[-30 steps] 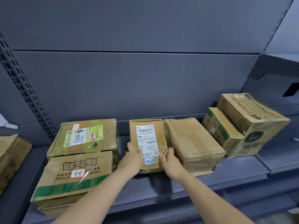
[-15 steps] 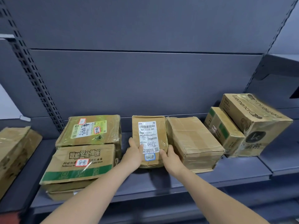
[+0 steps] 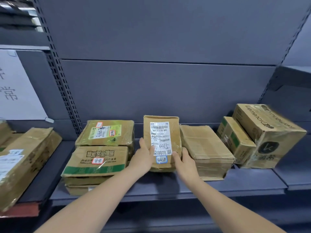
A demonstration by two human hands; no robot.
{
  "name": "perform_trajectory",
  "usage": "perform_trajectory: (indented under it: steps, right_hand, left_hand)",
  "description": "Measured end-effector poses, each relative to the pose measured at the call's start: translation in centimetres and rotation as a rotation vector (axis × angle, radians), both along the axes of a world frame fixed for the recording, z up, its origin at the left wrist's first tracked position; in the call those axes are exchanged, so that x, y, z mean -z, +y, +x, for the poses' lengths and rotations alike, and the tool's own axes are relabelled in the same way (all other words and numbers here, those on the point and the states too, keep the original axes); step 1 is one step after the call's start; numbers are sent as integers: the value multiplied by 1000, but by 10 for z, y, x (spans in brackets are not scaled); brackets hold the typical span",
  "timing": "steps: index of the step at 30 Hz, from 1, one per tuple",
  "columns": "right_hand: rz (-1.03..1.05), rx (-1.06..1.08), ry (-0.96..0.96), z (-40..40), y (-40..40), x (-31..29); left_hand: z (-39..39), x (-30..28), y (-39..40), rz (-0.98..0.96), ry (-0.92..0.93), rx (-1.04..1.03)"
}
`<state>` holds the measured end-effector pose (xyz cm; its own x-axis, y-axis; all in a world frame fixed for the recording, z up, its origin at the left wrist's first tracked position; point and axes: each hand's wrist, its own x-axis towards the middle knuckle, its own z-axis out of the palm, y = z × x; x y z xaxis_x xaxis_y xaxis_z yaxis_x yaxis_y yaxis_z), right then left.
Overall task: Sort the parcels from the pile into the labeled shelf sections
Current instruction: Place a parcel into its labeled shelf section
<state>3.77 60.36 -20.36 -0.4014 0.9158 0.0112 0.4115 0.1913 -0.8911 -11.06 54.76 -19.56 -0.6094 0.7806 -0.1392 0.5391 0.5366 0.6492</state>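
Both hands on the labeled parcel, mid-shelf.
Left hand (image 3: 143, 157) and right hand (image 3: 185, 163) grip the parcel (image 3: 162, 142) by its near corners, thumbs on the top face, fingers curled round the sides. It sits on the shelf (image 3: 168, 187) between the green-striped box (image 3: 97, 163) and the plain taped box (image 3: 205, 150), just beside the latter.

1. My left hand (image 3: 143, 157) and right hand (image 3: 184, 161) cover the lower corners of the parcel (image 3: 162, 142); my fingers behind it are hidden.
2. The white sign (image 3: 16, 88) is cut by the left edge.
3. The small print on the parcel's label (image 3: 160, 137) is unreadable.
4. The box (image 3: 23, 162) at left is cropped.
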Motion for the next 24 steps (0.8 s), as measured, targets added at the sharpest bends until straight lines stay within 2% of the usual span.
perform_trajectory:
  steps: [8,14,24]
  right_hand:
    - [96,71,-23,4,-29,-5]
    - [213,213,-30,-1,-64,-19]
    - [297,265,16,-43,-146,-56]
  left_hand:
    - [7,-12,-27,27,-17,41]
    - [7,-33,-55,55,12,74]
    - [-28,-83,-149,176,52,69]
